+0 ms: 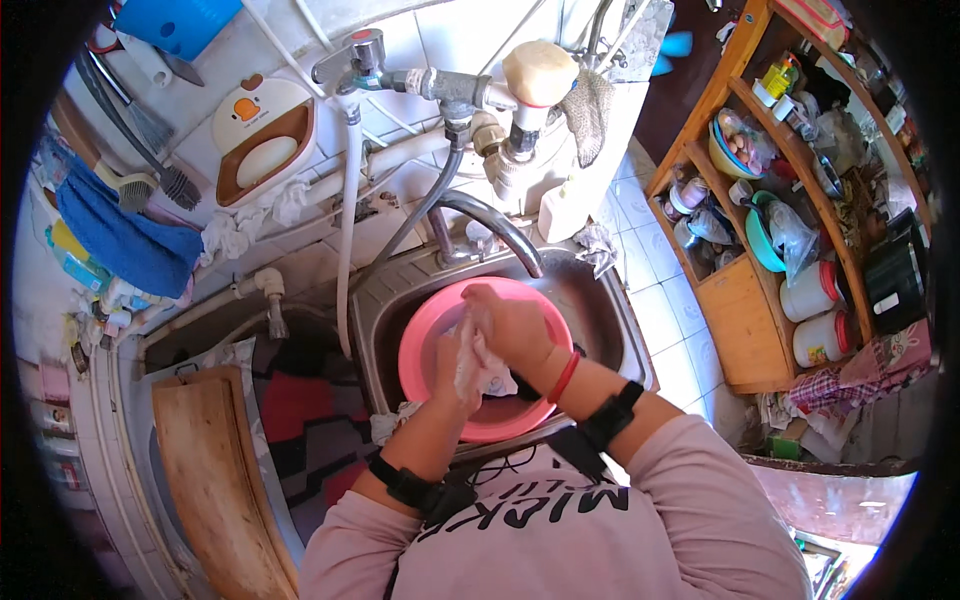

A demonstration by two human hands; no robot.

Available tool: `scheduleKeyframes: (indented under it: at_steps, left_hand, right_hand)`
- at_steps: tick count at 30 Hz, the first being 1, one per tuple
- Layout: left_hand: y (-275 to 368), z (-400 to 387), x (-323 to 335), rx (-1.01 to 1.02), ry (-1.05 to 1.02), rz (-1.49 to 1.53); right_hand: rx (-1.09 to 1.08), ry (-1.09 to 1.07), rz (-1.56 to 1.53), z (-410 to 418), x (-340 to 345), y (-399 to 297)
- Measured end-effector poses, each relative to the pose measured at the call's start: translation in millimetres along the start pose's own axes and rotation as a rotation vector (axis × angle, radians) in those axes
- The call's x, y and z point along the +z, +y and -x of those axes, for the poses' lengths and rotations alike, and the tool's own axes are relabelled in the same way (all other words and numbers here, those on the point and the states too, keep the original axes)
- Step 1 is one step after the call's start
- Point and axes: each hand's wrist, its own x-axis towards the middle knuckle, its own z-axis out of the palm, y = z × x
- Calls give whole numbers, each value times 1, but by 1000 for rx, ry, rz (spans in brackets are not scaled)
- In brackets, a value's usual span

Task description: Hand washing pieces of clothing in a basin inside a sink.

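A pink plastic basin (415,358) sits in a stainless steel sink (626,360). Over the basin my left hand (456,367) and my right hand (514,322) are pressed together on a wet white cloth (495,375), part of which hangs out below my palms. The fingers partly cover one another. Behind the basin, the curved metal faucet spout (499,225) points down towards the sink; I cannot tell whether water runs from it.
A pale bottle (559,212) and a crumpled grey rag (597,250) stand by the sink's back right corner. Wooden boards (214,480) lean at the left. A grey hose (347,240) hangs beside the sink. Wooden shelves (750,322) with bowls and jars stand at right.
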Motion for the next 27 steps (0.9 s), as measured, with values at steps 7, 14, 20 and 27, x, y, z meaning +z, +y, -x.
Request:
scheduleKeyframes:
  at_steps: [7, 14, 20, 27]
  left_hand:
    - [2, -8, -14, -31, -154, -85]
    - [4, -11, -30, 740, -42, -839]
    - [-2, -14, -29, 260, -290, -196]
    - [-5, -21, -43, 202, -321, 1]
  right_hand:
    - [-121, 16, 55, 9, 16, 3]
    - [578, 35, -1336, 13, 10, 45]
    - [610, -206, -1439, 15, 3, 26]
    - [386, -5, -1132, 13, 13, 25]
